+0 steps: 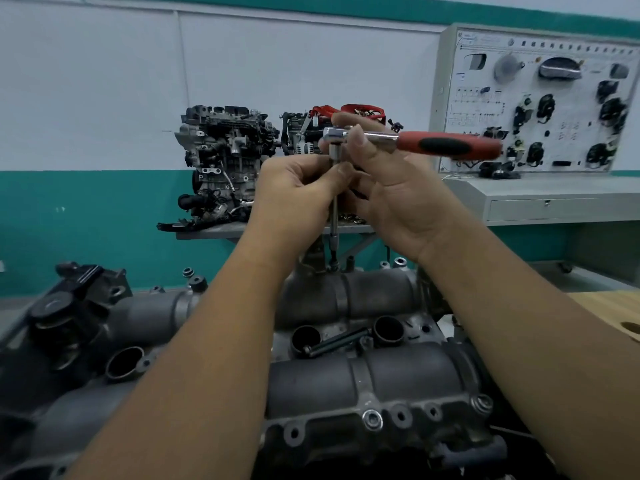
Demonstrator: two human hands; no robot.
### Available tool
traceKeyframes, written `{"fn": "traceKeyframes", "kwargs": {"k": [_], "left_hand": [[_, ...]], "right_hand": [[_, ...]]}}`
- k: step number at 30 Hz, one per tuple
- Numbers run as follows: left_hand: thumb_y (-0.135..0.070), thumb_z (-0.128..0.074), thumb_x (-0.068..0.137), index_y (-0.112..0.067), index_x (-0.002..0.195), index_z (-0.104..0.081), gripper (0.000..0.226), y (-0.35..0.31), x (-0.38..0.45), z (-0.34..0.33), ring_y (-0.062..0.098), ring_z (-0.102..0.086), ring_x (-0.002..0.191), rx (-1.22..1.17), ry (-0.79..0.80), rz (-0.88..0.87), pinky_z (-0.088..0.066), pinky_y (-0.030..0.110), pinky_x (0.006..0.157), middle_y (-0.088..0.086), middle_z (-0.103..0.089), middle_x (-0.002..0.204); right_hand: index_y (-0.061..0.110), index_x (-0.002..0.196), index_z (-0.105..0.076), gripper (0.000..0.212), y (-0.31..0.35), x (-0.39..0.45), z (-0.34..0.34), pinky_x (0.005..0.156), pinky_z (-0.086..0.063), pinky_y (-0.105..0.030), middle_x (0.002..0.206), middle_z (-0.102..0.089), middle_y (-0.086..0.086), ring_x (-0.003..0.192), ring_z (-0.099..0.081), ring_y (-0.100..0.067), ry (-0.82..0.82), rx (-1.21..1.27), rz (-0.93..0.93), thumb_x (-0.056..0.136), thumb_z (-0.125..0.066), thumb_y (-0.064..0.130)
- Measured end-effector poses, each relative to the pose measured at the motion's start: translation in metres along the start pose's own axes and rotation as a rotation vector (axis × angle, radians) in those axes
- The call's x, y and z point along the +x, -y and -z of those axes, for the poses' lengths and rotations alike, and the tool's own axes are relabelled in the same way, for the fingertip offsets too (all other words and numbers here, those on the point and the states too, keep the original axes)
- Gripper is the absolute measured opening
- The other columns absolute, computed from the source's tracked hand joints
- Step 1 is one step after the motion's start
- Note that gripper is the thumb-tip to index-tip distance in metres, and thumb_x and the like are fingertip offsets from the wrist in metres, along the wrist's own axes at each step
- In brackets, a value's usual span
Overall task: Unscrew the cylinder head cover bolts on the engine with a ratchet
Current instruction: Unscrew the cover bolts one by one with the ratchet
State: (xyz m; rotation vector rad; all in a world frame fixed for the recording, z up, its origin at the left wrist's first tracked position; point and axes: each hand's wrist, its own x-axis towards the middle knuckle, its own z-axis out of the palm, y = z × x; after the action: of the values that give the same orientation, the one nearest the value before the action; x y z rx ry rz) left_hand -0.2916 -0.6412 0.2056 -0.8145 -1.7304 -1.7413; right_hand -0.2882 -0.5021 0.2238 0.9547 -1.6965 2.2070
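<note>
Ratchet [408,142] sits atop a long extension bar [334,209], socket end down on a bolt [333,264] at the far edge of the cylinder head cover [374,379]. Left hand [294,192] pinches the extension just under the ratchet head; right hand [391,188] curls around the head, red handle free. Risk: a tilted bar could let the socket slip off and round the bolt. One loose bolt [334,342] lies between plug wells.

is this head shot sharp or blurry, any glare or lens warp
Head view: soft overall, the red-and-black ratchet handle motion-smeared; small highlights on the chrome ratchet head; wide-angle bowing bends the teal wall stripe; even lighting, no hard shadows on the grey engine cover.
</note>
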Motion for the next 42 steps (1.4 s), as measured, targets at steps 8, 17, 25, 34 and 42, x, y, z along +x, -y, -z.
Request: {"fn": "traceKeyframes", "kwargs": {"k": [8, 17, 25, 34, 42], "left_hand": [[0.001, -0.066, 0.096, -0.013, 0.092, -0.075, 0.017, -0.001, -0.002, -0.005, 0.025, -0.075, 0.067, -0.001, -0.025, -0.074, -0.064, 0.040, 0.064, 0.008, -0.077, 0.079], [-0.008, -0.070, 0.095, -0.020, 0.088, -0.076, 0.014, 0.003, -0.003, -0.004, 0.028, -0.076, 0.068, 0.068, -0.077, -0.101, -0.063, 0.049, 0.055, 0.005, -0.077, 0.078], [-0.008, -0.062, 0.099, -0.023, 0.092, -0.075, 0.021, 0.001, -0.004, -0.005, 0.033, -0.073, 0.065, 0.013, -0.015, -0.061, -0.062, 0.049, 0.054, 0.014, -0.074, 0.080], [0.000, -0.050, 0.105, -0.001, 0.106, -0.063, 0.013, -0.002, -0.004, -0.008, 0.032, -0.064, 0.060, 0.010, 0.054, -0.035, -0.059, 0.041, 0.053, 0.012, -0.067, 0.077], [-0.020, -0.039, 0.112, -0.023, 0.093, -0.056, 0.026, -0.004, -0.007, -0.020, -0.003, -0.058, 0.054, -0.088, 0.078, 0.015, -0.043, 0.012, 0.049, -0.019, -0.063, 0.065]], "right_hand": [[0.028, 0.111, -0.074, 0.021, 0.000, -0.001, -0.003, 0.095, -0.053, -0.056, 0.118, -0.073, -0.009, 0.112, -0.069, -0.037, -0.010, -0.026, 0.028, 0.097, -0.064, 0.040], [0.023, 0.119, -0.070, 0.029, 0.002, -0.001, -0.004, 0.077, -0.054, -0.045, 0.118, -0.070, -0.012, 0.100, -0.069, -0.029, 0.049, 0.007, 0.024, 0.095, -0.065, 0.038], [0.031, 0.109, -0.074, 0.024, 0.000, 0.000, -0.001, 0.080, -0.046, -0.045, 0.107, -0.072, -0.006, 0.094, -0.065, -0.026, 0.008, 0.007, -0.016, 0.094, -0.063, 0.045], [0.027, 0.109, -0.075, 0.020, -0.001, 0.001, 0.000, 0.080, -0.046, -0.045, 0.116, -0.070, -0.009, 0.099, -0.066, -0.025, 0.062, 0.030, 0.058, 0.095, -0.065, 0.037], [0.030, 0.118, -0.072, 0.038, -0.003, 0.002, -0.001, 0.074, -0.044, -0.048, 0.115, -0.066, -0.010, 0.099, -0.058, -0.032, 0.092, -0.032, -0.007, 0.087, -0.063, 0.050]]}}
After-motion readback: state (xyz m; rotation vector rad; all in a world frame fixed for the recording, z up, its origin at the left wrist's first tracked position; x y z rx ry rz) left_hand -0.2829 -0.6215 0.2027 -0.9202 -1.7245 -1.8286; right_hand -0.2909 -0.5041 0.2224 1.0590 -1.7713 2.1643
